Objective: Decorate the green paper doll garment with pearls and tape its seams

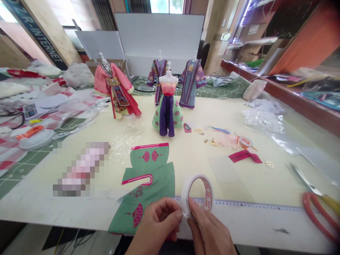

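My right hand [209, 226] holds a roll of white tape [186, 191] upright near the table's front edge, its fingers closed on the lower rim. Just left of the roll, my left hand [162, 219] pinches the tape at its edge between thumb and fingers. Beneath and beyond my left hand lies a green cloth garment piece [162, 177] with pink trim and pink lantern motifs, spread flat. A ruler strip [239, 205] runs along the table behind my right hand.
Dressed doll forms [168, 109] stand at the back. Red-handled scissors [316, 209] lie at the right, near plastic bags [262, 118]. A magenta ribbon [245, 156], a clear ribbed sheet [224, 170] and small trinkets lie right of centre. A blurred-out object [83, 168] is at the left.
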`<action>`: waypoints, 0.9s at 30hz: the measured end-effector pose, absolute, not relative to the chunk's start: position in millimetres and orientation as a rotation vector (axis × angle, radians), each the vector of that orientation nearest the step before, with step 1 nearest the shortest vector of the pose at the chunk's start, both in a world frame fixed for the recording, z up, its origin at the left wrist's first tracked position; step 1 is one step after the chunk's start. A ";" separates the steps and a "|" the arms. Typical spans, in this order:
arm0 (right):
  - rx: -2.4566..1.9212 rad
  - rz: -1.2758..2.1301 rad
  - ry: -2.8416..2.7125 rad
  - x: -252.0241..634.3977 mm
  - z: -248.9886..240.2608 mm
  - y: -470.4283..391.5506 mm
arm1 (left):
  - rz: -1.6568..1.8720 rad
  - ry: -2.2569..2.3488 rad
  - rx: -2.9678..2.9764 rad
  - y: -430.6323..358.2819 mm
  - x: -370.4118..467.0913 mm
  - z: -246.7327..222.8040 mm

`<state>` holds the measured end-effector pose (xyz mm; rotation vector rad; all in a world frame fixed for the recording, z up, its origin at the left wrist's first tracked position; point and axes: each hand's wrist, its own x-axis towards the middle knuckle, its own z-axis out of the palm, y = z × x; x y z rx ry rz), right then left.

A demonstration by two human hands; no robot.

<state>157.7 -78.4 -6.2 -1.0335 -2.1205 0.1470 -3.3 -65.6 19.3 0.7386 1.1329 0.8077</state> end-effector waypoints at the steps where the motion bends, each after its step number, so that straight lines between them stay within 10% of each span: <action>1: -1.035 0.150 -2.112 157.4 -5.8 -78.5 | 0.812 1.126 0.725 -65.6 -3.4 18.8; 27: -1.078 0.038 -1.961 150.2 -4.9 -72.3 | 1.189 1.149 1.980 -74.2 -5.3 11.9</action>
